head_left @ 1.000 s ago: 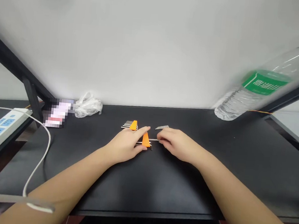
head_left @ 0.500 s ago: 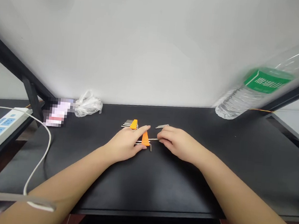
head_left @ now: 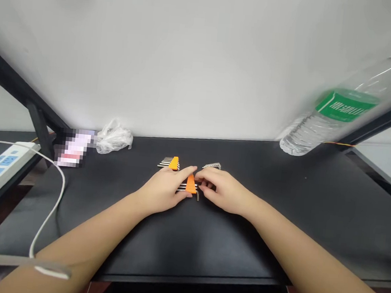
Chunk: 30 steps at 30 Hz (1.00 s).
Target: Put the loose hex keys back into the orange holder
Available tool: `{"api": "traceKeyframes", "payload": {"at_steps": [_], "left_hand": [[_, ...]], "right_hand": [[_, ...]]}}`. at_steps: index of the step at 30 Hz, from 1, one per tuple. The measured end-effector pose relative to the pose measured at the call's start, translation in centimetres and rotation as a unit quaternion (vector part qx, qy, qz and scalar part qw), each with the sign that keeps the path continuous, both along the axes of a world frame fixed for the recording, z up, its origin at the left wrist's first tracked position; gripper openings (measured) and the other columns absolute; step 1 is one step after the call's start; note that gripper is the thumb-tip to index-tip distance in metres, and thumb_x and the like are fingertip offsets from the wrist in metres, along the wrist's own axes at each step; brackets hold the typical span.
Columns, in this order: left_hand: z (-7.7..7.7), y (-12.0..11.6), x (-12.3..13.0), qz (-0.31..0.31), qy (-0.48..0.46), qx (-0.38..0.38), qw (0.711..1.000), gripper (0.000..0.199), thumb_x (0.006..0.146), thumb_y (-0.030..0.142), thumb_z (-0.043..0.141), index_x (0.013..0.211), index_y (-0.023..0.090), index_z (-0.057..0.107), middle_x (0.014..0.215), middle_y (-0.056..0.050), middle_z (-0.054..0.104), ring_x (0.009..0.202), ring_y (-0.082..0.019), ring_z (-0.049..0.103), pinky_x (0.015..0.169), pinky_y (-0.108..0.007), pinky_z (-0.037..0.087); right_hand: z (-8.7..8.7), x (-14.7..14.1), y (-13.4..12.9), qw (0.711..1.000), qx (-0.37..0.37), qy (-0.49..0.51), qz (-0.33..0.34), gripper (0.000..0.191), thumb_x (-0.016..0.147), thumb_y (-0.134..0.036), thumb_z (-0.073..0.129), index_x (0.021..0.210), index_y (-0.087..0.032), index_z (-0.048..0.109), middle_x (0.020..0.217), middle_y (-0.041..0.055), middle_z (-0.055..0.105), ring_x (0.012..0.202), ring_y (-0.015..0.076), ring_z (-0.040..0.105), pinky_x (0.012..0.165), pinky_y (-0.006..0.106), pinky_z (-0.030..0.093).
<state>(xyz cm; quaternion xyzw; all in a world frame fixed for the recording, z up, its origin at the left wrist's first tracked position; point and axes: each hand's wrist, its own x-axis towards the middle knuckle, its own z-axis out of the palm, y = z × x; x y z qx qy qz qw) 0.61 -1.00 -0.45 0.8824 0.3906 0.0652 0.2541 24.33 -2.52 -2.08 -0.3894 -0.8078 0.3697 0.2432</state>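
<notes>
Holder, orange one on the table, pinched in left hand, right hand now tucked right up beside it, key shaft no longer showing between, so probably pushed further in, can't tell that hand's grip.

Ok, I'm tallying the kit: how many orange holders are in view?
2: the far holder lies beyond the left hand; the near holder is in its grasp, beside the right hand. Others could be hidden beneath the hands.

– Of what is the orange holder made?
– It looks like smooth plastic; the keys are shiny metal.
– And the table?
– Smooth, slightly glossy. The bottle is clear plastic.
</notes>
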Motion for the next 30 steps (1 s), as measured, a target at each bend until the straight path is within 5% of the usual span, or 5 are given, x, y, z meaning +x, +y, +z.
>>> {"api": "traceKeyframes", "payload": {"at_steps": [7, 15, 23, 30], "left_hand": [[0.1, -0.1, 0.0, 0.004, 0.019, 0.009, 1.000, 0.066, 0.092, 0.035, 0.068, 0.152, 0.025, 0.040, 0.105, -0.005, 0.072, 0.099, -0.025, 0.066, 0.099, -0.039, 0.047], [0.5, -0.2, 0.1, 0.011, 0.036, 0.013, 0.999, 0.064, 0.093, 0.038, 0.065, 0.151, 0.027, 0.040, 0.099, -0.004, 0.071, 0.094, -0.025, 0.067, 0.092, -0.039, 0.049], [0.4, 0.0, 0.1, -0.002, 0.025, 0.002, 1.000, 0.060, 0.096, 0.034, 0.062, 0.151, 0.027, 0.040, 0.106, -0.004, 0.072, 0.098, -0.024, 0.067, 0.102, -0.040, 0.046], [0.3, -0.2, 0.0, 0.020, 0.038, 0.018, 0.999, 0.063, 0.093, 0.037, 0.065, 0.152, 0.031, 0.042, 0.107, -0.004, 0.072, 0.098, -0.025, 0.065, 0.093, -0.037, 0.049]], "right_hand": [[-1.0, 0.2, 0.5, 0.998, 0.051, -0.027, 0.018, 0.022, 0.096, -0.012, 0.051, 0.101, -0.023, 0.070, 0.102, 0.0037, 0.071, 0.092, 0.0177, 0.064, 0.083, 0.033, 0.051], [-2.5, 4.5, 2.3, 0.974, 0.112, -0.140, -0.140, 0.026, 0.097, -0.026, 0.056, 0.114, -0.026, 0.075, 0.105, 0.0072, 0.066, 0.087, 0.0200, 0.063, 0.081, 0.036, 0.052], [-3.6, 5.3, 3.0, 0.960, 0.124, -0.214, -0.134, 0.027, 0.097, -0.027, 0.056, 0.109, -0.028, 0.080, 0.100, 0.0059, 0.063, 0.084, 0.0179, 0.060, 0.075, 0.031, 0.048], [-2.0, 4.0, 2.4, 0.939, 0.146, -0.292, -0.104, 0.023, 0.096, -0.022, 0.054, 0.091, -0.022, 0.077, 0.096, 0.0078, 0.063, 0.085, 0.0198, 0.057, 0.080, 0.033, 0.045]]}}
